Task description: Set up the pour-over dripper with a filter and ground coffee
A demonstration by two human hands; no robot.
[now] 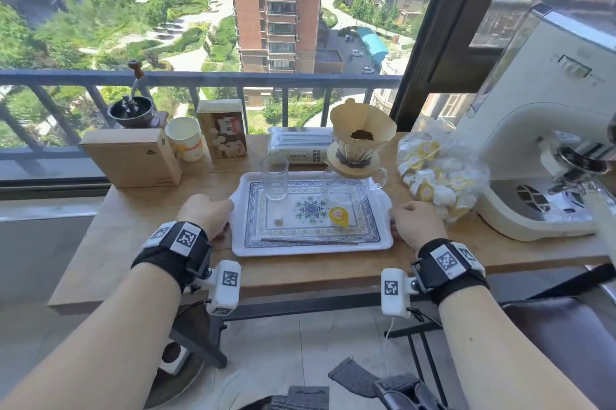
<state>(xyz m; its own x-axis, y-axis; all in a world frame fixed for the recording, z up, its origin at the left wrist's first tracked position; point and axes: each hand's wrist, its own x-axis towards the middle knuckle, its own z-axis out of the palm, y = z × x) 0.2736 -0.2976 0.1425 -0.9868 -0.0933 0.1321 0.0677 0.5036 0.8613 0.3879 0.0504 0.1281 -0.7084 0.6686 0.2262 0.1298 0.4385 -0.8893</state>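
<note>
Head view, looking down over a wooden tabletop [140, 219] by a balcony window. Left hand [206, 214] is curled over the left rim of a patterned tray [310, 248]; right hand [416, 223] is curled over the right rim. Both grip the tray, knuckles up, fingers tucked out of sight below the edge.

Dripper [355, 149] stands at the tray's far right corner, seated on a glass server [346, 184]. Paper filter [361, 123] opens upward in it, with a small dark heap of ground coffee [361, 135] at the bottom. So the set-up looks done, by my reading.

Key relation: the dripper lies forward of both hands and off-centre to the right, so the right hand is nearer. Its axis is vertical and the stack is tall, so any lift of the tray would want to stay level or it may tip.

Also on the tray: an empty glass [275, 181] far left, a creamer pod [338, 216] near the middle.

Hard to tell: whether the server's base sits wholly inside the rim; the glass is clear and blends with the pattern.
</note>
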